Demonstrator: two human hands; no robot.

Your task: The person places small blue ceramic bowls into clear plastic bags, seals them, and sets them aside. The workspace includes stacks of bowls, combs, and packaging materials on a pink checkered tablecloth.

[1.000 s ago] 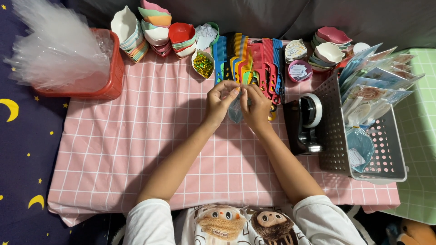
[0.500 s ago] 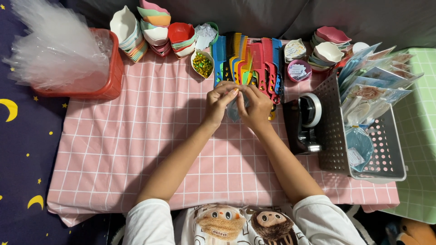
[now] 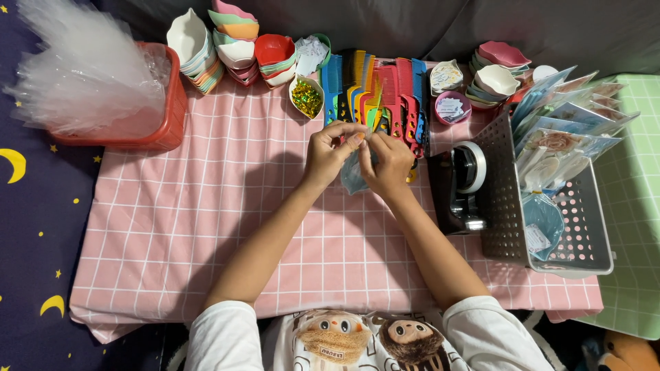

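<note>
My left hand [image 3: 331,150] and my right hand [image 3: 387,163] meet over the middle of a pink checked tablecloth [image 3: 206,227]. Together they pinch the top of a small clear plastic bag [image 3: 352,175] with something pale blue inside. The fingertips touch at the bag's upper edge. Just behind the hands lies a row of several coloured combs [image 3: 381,93], blue, orange, red and black. What is inside the bag is mostly hidden by my fingers.
A black tape dispenser [image 3: 462,185] stands right of the hands, beside a grey perforated basket [image 3: 574,247] of packed bags. A red bin [image 3: 155,130] of clear bags sits at back left. Stacked coloured bowls [image 3: 237,41], a dish of green sequins [image 3: 306,96] and small bowls [image 3: 498,72] line the back.
Both hands have stayed in place over the bag. The fingers have shifted slightly at its top edge.
</note>
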